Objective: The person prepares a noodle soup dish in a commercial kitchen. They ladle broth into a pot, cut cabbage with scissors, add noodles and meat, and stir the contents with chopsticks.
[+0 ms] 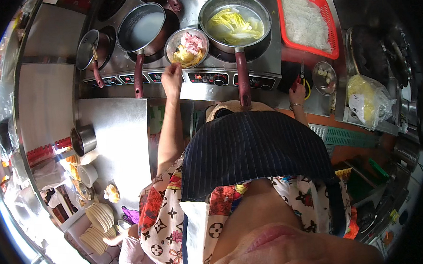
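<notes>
My left hand (172, 80) is at the near left rim of a small metal bowl (168, 45), its fingers bunched together. Whether it grips the rim or something small cannot be made out. In the bowl lie pink raw minced meat (192, 43) and a yellow, egg-like food (184, 57). The bowl sits on the steel cooktop between two saucepans. At the right, my right hand (297, 93) is closed around the red and yellow handles of a pair of scissors (302, 71), the blades pointing away from me. Beside them stands a clear bowl (325, 78) with small pale pieces.
One saucepan (235, 19) holds leafy cabbage in liquid; another (141, 29) holds cloudy liquid. Their handles jut over the front edge. A red basket (335, 38) of pale noodles stands right, near a plastic bag (367, 100). Another person's arm (120, 237) reaches by stacked plates (98, 222).
</notes>
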Tool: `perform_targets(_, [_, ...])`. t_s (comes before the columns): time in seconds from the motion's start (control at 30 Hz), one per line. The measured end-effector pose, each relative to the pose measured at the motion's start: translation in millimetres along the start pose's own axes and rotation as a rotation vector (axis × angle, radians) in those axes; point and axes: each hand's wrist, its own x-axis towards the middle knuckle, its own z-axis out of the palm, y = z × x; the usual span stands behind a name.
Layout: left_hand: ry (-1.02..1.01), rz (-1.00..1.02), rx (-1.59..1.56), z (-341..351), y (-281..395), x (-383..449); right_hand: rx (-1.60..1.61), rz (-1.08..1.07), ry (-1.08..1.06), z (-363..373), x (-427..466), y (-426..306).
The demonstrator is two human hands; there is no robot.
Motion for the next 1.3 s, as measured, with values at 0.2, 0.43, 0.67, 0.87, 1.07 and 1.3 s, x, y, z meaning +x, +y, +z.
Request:
perform_targets(0.2, [-0.096, 0.34, 0.74, 16.9, 21.7, 75.8, -0.044, 0.011, 0.06, 16.5, -42.6, 12.1])
perform_targets(0.43, [-0.262, 0.251, 1.041, 40.6, 28.8, 87.9, 0.113, 0.234, 0.022, 22.5, -105.7, 86.7])
perform_targets(0.67, [-0.136, 0.314, 0.804, 34.0, 16.3, 108.7, 0.156, 0.433, -0.098, 33.3, -139.9, 103.7])
perform_targets(0.87, [-0.234, 0.263, 0.858, 48.0, 13.9, 121.1, 0.179, 0.468, -0.145, 37.0, -131.5, 93.4])
perform_targets(1.07, [-0.062, 0.248, 0.571, 27.1, 7.8, 118.7, 0.205, 0.417, -0.134, 33.9, -112.4, 87.1])
perform_targets(1.3, [-0.141, 0.307, 0.729, 31.0, 15.4, 108.0, 0.278, 0.431, -0.185, 59.8, -116.2, 121.5])
